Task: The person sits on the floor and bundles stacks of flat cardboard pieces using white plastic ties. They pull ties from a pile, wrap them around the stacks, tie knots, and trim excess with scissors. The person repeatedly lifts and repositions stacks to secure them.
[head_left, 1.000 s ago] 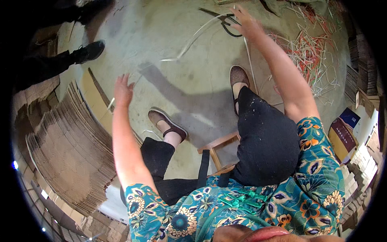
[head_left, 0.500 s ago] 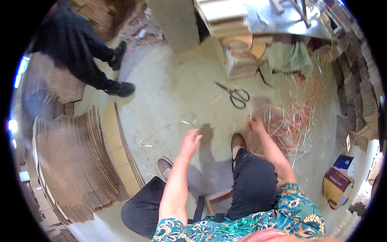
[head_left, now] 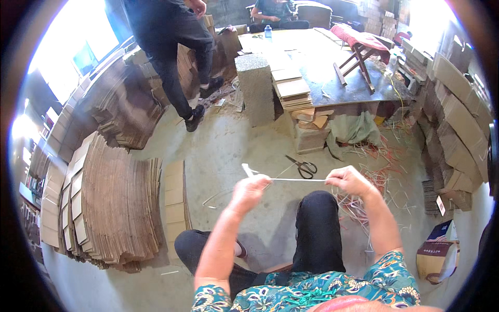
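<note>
A white strap (head_left: 299, 180) is stretched straight between my two hands, above my knees. My left hand (head_left: 249, 192) is closed round one part of it, and a short white end sticks up past the fingers. Pinched in my right hand (head_left: 351, 181) is the strap's other part. Black-handled scissors (head_left: 302, 167) lie on the floor just beyond the strap. Close to my right hand, a tangled heap of white and red straps (head_left: 358, 208) spreads over the floor, partly hidden by my arm.
Stacked flat cardboard (head_left: 117, 203) stands at my left, and more cardboard (head_left: 457, 140) lines the right side. A metal-topped table (head_left: 343, 88) holds cardboard sheets and a folding stool (head_left: 361, 52). One person stands (head_left: 174, 47) at far left; another sits behind the table.
My right hand has lifted from the strap heap, and both hands now pull a white strap taut. The view has tilted up, showing the table and a seated person.
</note>
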The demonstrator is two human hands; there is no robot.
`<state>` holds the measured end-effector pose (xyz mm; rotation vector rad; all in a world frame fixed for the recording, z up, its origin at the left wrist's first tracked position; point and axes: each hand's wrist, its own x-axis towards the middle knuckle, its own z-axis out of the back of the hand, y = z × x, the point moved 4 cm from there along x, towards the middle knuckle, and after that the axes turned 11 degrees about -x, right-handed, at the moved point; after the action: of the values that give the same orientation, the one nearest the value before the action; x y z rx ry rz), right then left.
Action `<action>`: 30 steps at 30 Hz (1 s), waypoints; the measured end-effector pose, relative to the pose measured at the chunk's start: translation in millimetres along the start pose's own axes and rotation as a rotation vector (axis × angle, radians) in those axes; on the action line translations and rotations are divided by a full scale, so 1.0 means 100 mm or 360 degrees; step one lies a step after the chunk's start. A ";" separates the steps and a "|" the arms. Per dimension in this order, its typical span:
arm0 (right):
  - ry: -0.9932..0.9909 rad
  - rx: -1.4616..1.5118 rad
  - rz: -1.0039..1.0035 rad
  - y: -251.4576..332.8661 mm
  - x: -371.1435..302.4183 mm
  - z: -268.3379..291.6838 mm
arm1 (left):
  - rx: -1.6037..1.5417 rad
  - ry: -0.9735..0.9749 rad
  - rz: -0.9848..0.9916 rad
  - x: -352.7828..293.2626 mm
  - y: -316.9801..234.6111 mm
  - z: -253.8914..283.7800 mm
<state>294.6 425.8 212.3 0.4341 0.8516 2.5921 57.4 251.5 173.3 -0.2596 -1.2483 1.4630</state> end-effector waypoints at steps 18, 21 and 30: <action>-0.0495 -0.0350 -0.0066 -0.60 0.03 0.56 | -0.0050 -0.0711 0.0426 -1.19 0.56 2.27; -0.0539 -0.0390 -0.0114 -0.79 0.24 0.37 | -0.0144 -0.0759 0.0491 -1.30 0.69 2.31; -0.0336 -0.0524 -0.0258 -1.22 0.34 -0.14 | -0.0073 -0.0816 0.0719 -1.53 1.05 2.34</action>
<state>289.9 525.2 132.4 0.5068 0.3639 2.4216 -125.1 21.7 116.5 -0.2112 -1.7118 1.9698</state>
